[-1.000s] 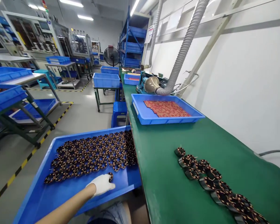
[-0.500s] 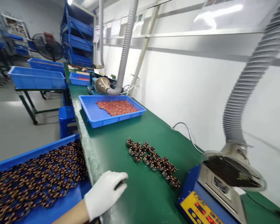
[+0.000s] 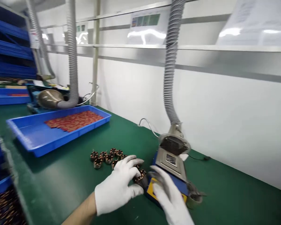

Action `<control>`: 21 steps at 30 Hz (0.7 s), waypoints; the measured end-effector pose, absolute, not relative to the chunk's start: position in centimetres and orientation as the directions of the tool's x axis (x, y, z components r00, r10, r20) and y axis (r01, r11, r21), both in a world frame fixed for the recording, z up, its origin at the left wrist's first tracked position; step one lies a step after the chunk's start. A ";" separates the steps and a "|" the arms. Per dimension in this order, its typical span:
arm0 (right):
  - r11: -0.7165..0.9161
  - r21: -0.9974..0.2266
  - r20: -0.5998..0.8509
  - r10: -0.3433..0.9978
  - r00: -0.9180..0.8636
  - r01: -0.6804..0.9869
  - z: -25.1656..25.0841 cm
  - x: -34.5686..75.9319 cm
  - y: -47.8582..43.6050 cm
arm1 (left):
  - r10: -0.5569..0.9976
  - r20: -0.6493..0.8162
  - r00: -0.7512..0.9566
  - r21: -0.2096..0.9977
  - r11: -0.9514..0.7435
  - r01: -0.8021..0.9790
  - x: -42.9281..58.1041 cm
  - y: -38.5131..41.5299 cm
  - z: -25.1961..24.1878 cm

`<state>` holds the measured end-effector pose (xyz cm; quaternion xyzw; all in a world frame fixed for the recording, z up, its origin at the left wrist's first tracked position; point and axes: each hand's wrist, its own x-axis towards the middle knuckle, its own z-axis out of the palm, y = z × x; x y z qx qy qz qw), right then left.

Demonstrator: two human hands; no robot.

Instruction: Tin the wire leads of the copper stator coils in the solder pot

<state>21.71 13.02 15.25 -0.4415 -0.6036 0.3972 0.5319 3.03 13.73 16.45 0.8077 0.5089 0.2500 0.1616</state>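
My left hand [image 3: 121, 182], in a white glove, reaches over the near end of a group of small wound stators. Its fingers are spread, with the thumb and forefinger either side of the end stator [image 3: 142, 179]; whether they press on it I cannot tell. Further stators [image 3: 97, 162], with copper windings and grey bodies, stand on the green bench to the left, some hidden behind the fingers. To the right, my gloved right hand [image 3: 170, 195] is slightly blurred, its fingers apart in front of the blue and yellow machine [image 3: 173, 167]. I see nothing held in it.
A grey extraction hose with a clear hood [image 3: 175, 142] hangs over the machine. A blue tray [image 3: 44, 147] of reddish parts lies further left on the green bench [image 3: 61, 178]. A small cup [image 3: 194, 200] stands by the machine. More wound stators [image 3: 7, 206] fill a bin at lower left.
The view has swung right. My left hand has moved from the bench edge to the stators, its fingers spreading. My right hand has come into view by the machine.
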 end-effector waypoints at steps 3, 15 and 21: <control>0.224 -0.928 0.245 0.969 -0.034 -0.297 15.8 21.1 13.5 | 0.822 0.397 0.407 0.605 -0.568 0.558 7.1 13.5 18.6; 0.497 -0.860 0.510 0.836 0.203 0.113 18.1 25.0 12.0 | 0.384 0.840 0.384 0.114 -0.816 0.567 10.4 14.8 17.4; 0.573 -0.800 0.592 0.802 0.076 0.179 17.9 25.1 12.0 | 0.772 0.494 0.399 0.671 -0.631 0.390 10.2 13.4 18.4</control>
